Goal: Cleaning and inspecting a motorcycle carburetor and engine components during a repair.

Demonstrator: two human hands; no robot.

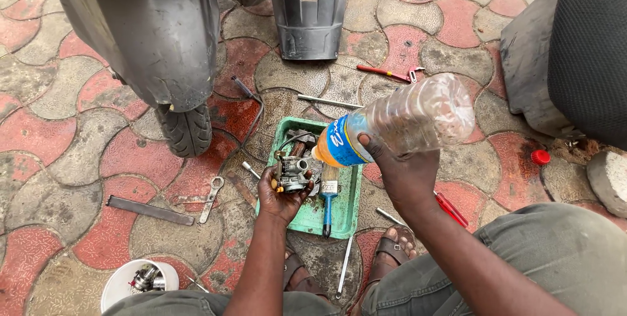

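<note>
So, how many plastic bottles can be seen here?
1. The clear plastic bottle is tipped in the right hand over the green tray. Others may be hidden.

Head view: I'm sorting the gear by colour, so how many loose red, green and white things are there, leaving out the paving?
Red: 3, the red-handled wrench, the bottle cap and the red-handled tool
Green: 1, the tray
White: 1, the tub
Total: 5

a clear plastic bottle [398, 126] with a blue label tips down over a small grey metal engine part [293, 172]; both above a green tray [346, 208]
</note>
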